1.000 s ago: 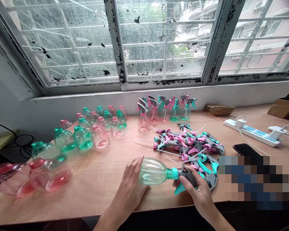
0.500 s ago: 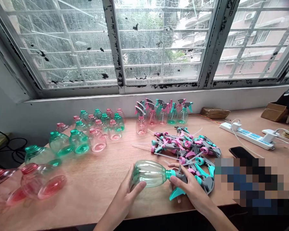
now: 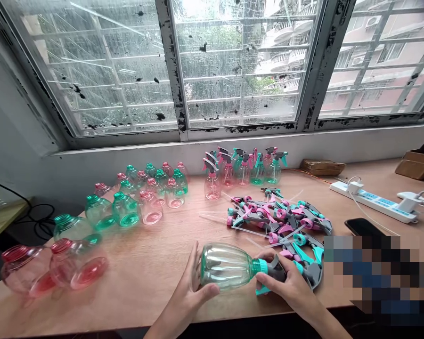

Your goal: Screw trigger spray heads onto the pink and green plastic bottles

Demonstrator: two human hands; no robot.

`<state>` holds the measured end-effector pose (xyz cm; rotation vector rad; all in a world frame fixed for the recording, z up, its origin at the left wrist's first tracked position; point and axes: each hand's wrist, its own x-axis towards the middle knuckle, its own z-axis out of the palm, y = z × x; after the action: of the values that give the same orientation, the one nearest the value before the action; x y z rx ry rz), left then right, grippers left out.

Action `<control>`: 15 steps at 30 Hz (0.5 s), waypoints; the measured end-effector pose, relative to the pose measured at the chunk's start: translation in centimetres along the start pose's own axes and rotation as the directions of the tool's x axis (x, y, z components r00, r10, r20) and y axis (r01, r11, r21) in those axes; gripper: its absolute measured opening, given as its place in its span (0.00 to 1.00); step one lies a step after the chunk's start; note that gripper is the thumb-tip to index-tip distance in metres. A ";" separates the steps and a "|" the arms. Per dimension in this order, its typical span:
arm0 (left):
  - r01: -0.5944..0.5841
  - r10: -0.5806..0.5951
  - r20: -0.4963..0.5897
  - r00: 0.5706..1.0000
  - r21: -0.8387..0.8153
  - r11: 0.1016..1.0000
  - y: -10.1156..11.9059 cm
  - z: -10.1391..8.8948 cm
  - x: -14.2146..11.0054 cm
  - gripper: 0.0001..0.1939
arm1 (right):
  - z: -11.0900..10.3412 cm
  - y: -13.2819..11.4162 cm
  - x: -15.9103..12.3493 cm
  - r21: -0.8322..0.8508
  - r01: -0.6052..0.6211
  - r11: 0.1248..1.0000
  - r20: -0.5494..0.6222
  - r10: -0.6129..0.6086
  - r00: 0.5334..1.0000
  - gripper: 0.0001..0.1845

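A clear green spray bottle (image 3: 226,266) lies sideways in the air above the table's front, its neck pointing right. Around its base rests my left hand (image 3: 185,292), fingers fairly straight behind and thumb at the lower front. My right hand (image 3: 292,285) grips the grey and teal trigger sprayer (image 3: 276,269) at the bottle's neck; some of its fingers are hidden. The teal collar meets the green neck. Just beyond my right hand is a pile of loose pink, teal and grey trigger sprayers (image 3: 281,214) with thin clear tubes.
Open pink and green bottles (image 3: 125,207) stand in rows along the left. Several bottles with sprayers fitted (image 3: 243,169) are grouped by the wall. To the right are a power strip (image 3: 374,202), a black phone (image 3: 365,228) and a flat brown package (image 3: 322,167). A pixelated patch covers the lower right.
The view has shifted slightly, so the scene sits further right. The bottle appears tilted a little differently, and my left fingers look straighter at its base. My right hand keeps hold of the sprayer.
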<state>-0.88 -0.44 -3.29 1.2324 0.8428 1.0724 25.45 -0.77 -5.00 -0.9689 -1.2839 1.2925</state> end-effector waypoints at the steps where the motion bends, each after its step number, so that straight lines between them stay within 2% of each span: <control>1: 0.009 -0.010 0.041 0.999 0.019 1.000 0.2 0.0 0.0 0.50 | -0.1 0.1 0.0 -0.005 0.001 1.000 0.001 -0.001 1.000 0.18; 3: 0.014 -0.019 0.116 0.993 0.048 0.999 0.6 0.0 0.0 0.43 | -0.2 0.1 0.1 0.002 -0.023 1.000 0.006 0.023 1.000 0.19; 4: 0.014 -0.021 0.140 0.990 0.047 0.999 0.6 0.0 0.0 0.44 | -0.2 0.2 0.2 0.006 -0.047 0.999 0.006 0.047 0.999 0.20; 8: 0.072 -0.074 0.156 0.985 0.017 0.997 -0.2 -0.2 0.3 0.57 | -0.3 0.2 0.5 0.019 -0.100 0.995 -0.011 0.101 0.995 0.22; 12: 0.094 -0.097 0.097 0.991 0.031 0.995 -1.2 -0.3 0.2 0.64 | -0.4 0.3 0.4 -0.034 -0.099 0.995 -0.012 0.098 0.995 0.21; 15: 0.102 -0.103 0.091 0.991 0.009 0.995 -0.8 -0.1 -0.2 0.68 | -0.4 0.3 0.1 -0.083 -0.081 0.993 0.000 0.081 0.997 0.21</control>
<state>-0.88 -0.61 -4.12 1.2196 0.8295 0.9252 25.78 -0.54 -5.29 -1.0873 -1.3217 1.3115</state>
